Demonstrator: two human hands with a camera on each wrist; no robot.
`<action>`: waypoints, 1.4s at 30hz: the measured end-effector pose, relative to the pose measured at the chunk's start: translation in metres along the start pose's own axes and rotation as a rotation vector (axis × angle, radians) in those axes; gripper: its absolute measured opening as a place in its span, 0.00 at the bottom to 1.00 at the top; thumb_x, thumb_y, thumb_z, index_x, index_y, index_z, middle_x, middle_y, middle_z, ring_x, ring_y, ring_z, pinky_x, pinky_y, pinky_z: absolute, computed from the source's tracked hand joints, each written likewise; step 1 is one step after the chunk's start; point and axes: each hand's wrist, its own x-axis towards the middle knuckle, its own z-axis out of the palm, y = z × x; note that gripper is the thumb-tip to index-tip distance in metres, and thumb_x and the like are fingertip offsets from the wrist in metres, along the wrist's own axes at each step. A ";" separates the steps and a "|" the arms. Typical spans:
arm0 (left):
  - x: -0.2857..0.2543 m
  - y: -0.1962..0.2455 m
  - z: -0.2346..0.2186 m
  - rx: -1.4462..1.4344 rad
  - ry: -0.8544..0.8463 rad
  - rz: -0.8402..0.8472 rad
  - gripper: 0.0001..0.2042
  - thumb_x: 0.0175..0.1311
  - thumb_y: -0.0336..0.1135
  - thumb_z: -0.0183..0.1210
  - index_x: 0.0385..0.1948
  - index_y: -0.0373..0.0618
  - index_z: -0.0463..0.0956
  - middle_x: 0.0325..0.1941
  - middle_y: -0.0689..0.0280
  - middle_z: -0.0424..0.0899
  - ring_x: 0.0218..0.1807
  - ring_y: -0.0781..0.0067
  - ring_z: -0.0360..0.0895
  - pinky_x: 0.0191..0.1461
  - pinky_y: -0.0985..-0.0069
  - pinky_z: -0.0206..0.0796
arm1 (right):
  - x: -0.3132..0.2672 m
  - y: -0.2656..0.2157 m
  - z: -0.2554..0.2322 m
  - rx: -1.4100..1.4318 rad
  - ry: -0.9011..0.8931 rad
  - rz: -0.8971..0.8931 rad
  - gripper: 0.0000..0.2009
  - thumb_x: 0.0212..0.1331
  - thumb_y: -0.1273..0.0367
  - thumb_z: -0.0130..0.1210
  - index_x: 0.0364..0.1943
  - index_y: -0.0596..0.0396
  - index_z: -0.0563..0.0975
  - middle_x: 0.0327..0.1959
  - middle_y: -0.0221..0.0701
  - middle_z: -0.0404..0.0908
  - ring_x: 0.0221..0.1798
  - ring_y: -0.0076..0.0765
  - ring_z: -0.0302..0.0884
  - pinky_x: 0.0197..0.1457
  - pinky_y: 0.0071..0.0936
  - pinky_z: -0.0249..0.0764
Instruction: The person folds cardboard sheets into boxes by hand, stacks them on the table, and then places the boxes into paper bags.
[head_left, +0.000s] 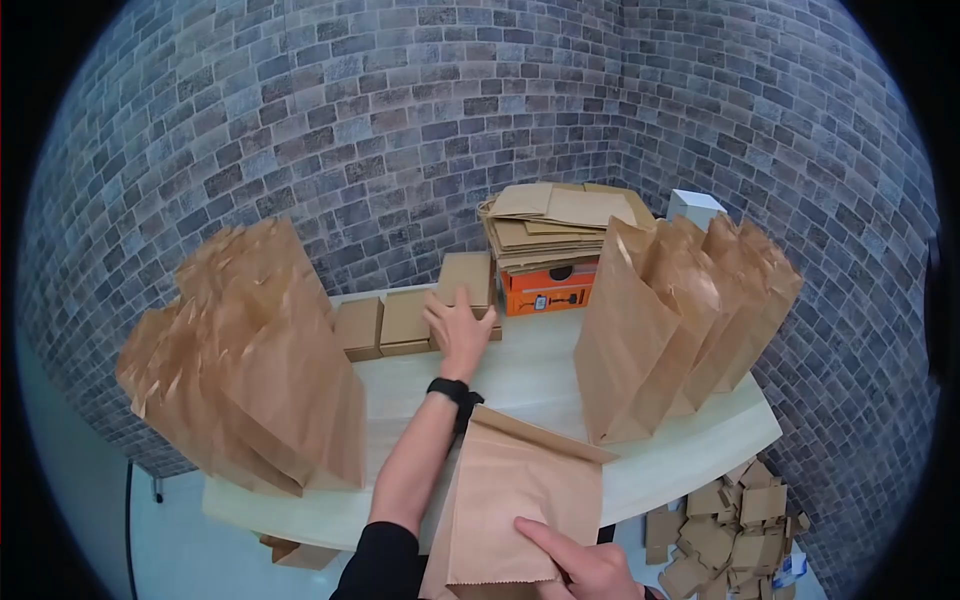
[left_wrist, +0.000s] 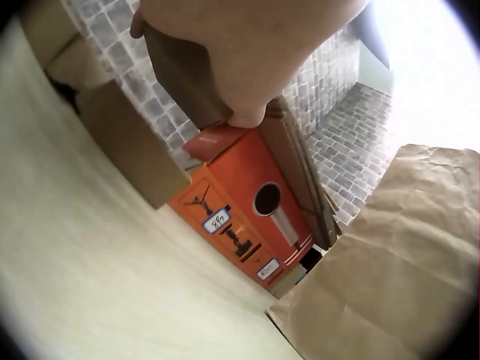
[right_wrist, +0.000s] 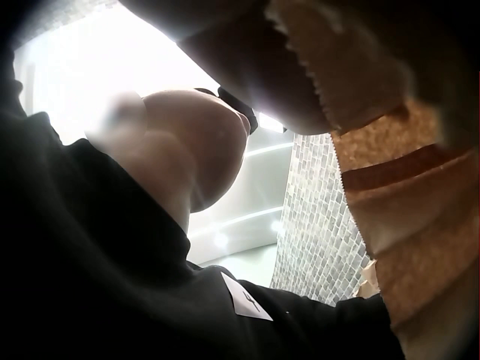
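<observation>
My left hand (head_left: 461, 330) reaches over the small cardboard boxes at the back of the table, fingers spread over an upper box (head_left: 466, 277). In the left wrist view this hand (left_wrist: 259, 49) grips a brown box (left_wrist: 180, 75) between thumb and fingers, above an orange box (left_wrist: 247, 202). Low in the head view, my right hand (head_left: 595, 572) holds a brown paper bag (head_left: 520, 500) near its jagged edge, index finger laid along the paper. The bag (right_wrist: 427, 232) also shows beside the dark underside of that hand (right_wrist: 259, 71) in the right wrist view.
Standing paper bags fill the table's left (head_left: 290, 370) and right (head_left: 630, 340) sides. Flat folded bags (head_left: 570, 208) lie stacked on the orange box (head_left: 548, 298) at the back. More small boxes (head_left: 405, 318) line the rear. Cardboard pieces (head_left: 730, 530) are heaped on the floor at right.
</observation>
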 end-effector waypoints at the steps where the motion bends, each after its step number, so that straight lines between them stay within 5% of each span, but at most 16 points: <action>1: -0.008 0.000 0.010 -0.002 -0.003 -0.008 0.30 0.51 0.47 0.67 0.57 0.47 0.71 0.65 0.29 0.52 0.60 0.27 0.57 0.65 0.42 0.54 | -0.001 0.000 -0.002 0.001 -0.008 0.016 0.26 0.50 0.80 0.51 0.58 0.56 0.75 0.38 0.52 0.82 0.26 0.49 0.82 0.30 0.35 0.77; 6: -0.024 0.009 0.028 0.049 -0.130 -0.159 0.36 0.48 0.46 0.69 0.62 0.52 0.65 0.69 0.34 0.45 0.61 0.25 0.57 0.64 0.45 0.57 | -0.002 0.000 -0.009 0.021 0.019 0.019 0.26 0.50 0.81 0.51 0.58 0.56 0.76 0.37 0.52 0.82 0.27 0.50 0.83 0.31 0.35 0.78; 14: -0.022 0.007 0.020 -0.038 -0.167 -0.188 0.36 0.44 0.41 0.70 0.61 0.51 0.66 0.67 0.39 0.50 0.55 0.28 0.65 0.62 0.47 0.62 | 0.006 -0.001 -0.011 0.011 0.048 -0.029 0.25 0.51 0.80 0.51 0.58 0.57 0.75 0.40 0.52 0.82 0.31 0.52 0.83 0.33 0.34 0.78; 16: -0.016 0.007 0.008 -0.073 -0.119 -0.166 0.36 0.44 0.40 0.69 0.60 0.49 0.67 0.66 0.38 0.51 0.54 0.28 0.66 0.62 0.48 0.63 | 0.017 -0.003 -0.016 -0.001 0.041 -0.030 0.20 0.54 0.79 0.51 0.54 0.59 0.77 0.37 0.47 0.84 0.28 0.48 0.84 0.33 0.34 0.78; 17: -0.009 0.005 0.002 -0.155 -0.093 -0.187 0.36 0.44 0.41 0.68 0.60 0.48 0.67 0.65 0.39 0.53 0.55 0.30 0.66 0.61 0.48 0.63 | 0.024 -0.006 -0.023 -0.083 -0.039 0.092 0.24 0.51 0.77 0.52 0.57 0.54 0.77 0.27 0.46 0.81 0.24 0.43 0.82 0.32 0.30 0.77; 19: 0.011 0.009 -0.039 -0.349 -0.140 -0.262 0.34 0.44 0.43 0.66 0.58 0.47 0.69 0.63 0.41 0.57 0.57 0.39 0.67 0.62 0.52 0.64 | 0.052 0.013 -0.020 -0.043 0.013 -0.049 0.24 0.51 0.77 0.52 0.56 0.54 0.77 0.25 0.44 0.81 0.23 0.39 0.81 0.30 0.28 0.76; 20: 0.026 -0.002 -0.050 -0.302 -0.093 -0.161 0.32 0.44 0.43 0.66 0.56 0.47 0.70 0.61 0.43 0.59 0.57 0.41 0.68 0.61 0.54 0.65 | 0.066 0.020 -0.019 -0.002 0.067 -0.187 0.23 0.52 0.76 0.51 0.56 0.54 0.77 0.23 0.41 0.80 0.21 0.34 0.80 0.29 0.27 0.74; 24: 0.033 0.018 -0.175 -0.281 0.035 -0.037 0.29 0.48 0.45 0.66 0.54 0.50 0.72 0.57 0.49 0.63 0.56 0.48 0.69 0.61 0.62 0.67 | 0.140 0.015 -0.031 -0.011 -0.172 -0.007 0.20 0.56 0.75 0.47 0.54 0.60 0.77 0.18 0.27 0.75 0.19 0.18 0.71 0.24 0.21 0.68; 29: -0.023 0.044 -0.323 -0.413 0.198 0.003 0.31 0.44 0.36 0.67 0.57 0.48 0.72 0.60 0.54 0.65 0.63 0.55 0.67 0.65 0.61 0.63 | 0.177 0.011 -0.019 0.098 -0.229 0.220 0.18 0.59 0.74 0.44 0.52 0.67 0.76 0.22 0.27 0.77 0.20 0.18 0.73 0.23 0.22 0.71; 31: -0.055 0.040 -0.357 -0.629 0.278 0.107 0.35 0.41 0.42 0.68 0.57 0.45 0.71 0.63 0.53 0.66 0.65 0.57 0.66 0.65 0.60 0.62 | 0.184 0.012 -0.013 0.086 -0.224 0.204 0.18 0.60 0.73 0.44 0.52 0.69 0.76 0.22 0.33 0.79 0.21 0.24 0.77 0.27 0.26 0.74; 33: -0.091 0.042 -0.379 -0.707 0.347 0.054 0.45 0.42 0.64 0.66 0.59 0.38 0.67 0.66 0.52 0.65 0.66 0.56 0.66 0.66 0.59 0.61 | 0.188 0.015 -0.006 0.074 -0.226 0.184 0.18 0.60 0.73 0.44 0.51 0.71 0.75 0.23 0.39 0.81 0.21 0.30 0.81 0.31 0.29 0.78; 34: -0.109 0.043 -0.381 -0.813 0.371 0.016 0.46 0.45 0.66 0.65 0.59 0.36 0.66 0.67 0.51 0.64 0.65 0.56 0.67 0.66 0.59 0.61 | 0.188 0.017 -0.002 0.082 -0.187 0.178 0.18 0.60 0.73 0.44 0.51 0.71 0.75 0.23 0.38 0.80 0.21 0.30 0.80 0.30 0.29 0.78; 37: -0.142 0.008 -0.383 -0.794 0.308 -0.036 0.43 0.46 0.63 0.64 0.59 0.37 0.67 0.66 0.52 0.64 0.62 0.56 0.69 0.65 0.60 0.62 | 0.188 0.015 0.001 0.071 -0.135 0.178 0.18 0.61 0.73 0.44 0.52 0.70 0.75 0.22 0.37 0.80 0.21 0.30 0.80 0.29 0.29 0.78; 39: -0.150 -0.011 -0.381 -0.548 0.043 -0.108 0.37 0.51 0.55 0.62 0.60 0.39 0.67 0.64 0.52 0.63 0.60 0.56 0.69 0.65 0.60 0.63 | 0.186 0.011 0.004 0.036 -0.130 0.197 0.18 0.61 0.73 0.43 0.52 0.70 0.75 0.22 0.37 0.80 0.21 0.30 0.80 0.28 0.29 0.78; 40: -0.149 -0.007 -0.381 -0.556 0.047 -0.116 0.37 0.51 0.55 0.62 0.60 0.39 0.67 0.64 0.52 0.63 0.60 0.56 0.69 0.65 0.60 0.63 | 0.184 0.008 0.005 0.040 -0.139 0.201 0.18 0.61 0.73 0.43 0.52 0.70 0.75 0.22 0.37 0.80 0.21 0.30 0.80 0.28 0.29 0.78; 42: -0.138 0.007 -0.378 -0.589 -0.135 -0.339 0.30 0.56 0.45 0.58 0.60 0.39 0.66 0.63 0.53 0.63 0.59 0.52 0.69 0.65 0.56 0.62 | 0.181 0.000 0.007 0.046 -0.154 0.201 0.19 0.62 0.73 0.42 0.52 0.70 0.76 0.23 0.38 0.81 0.21 0.29 0.80 0.28 0.29 0.78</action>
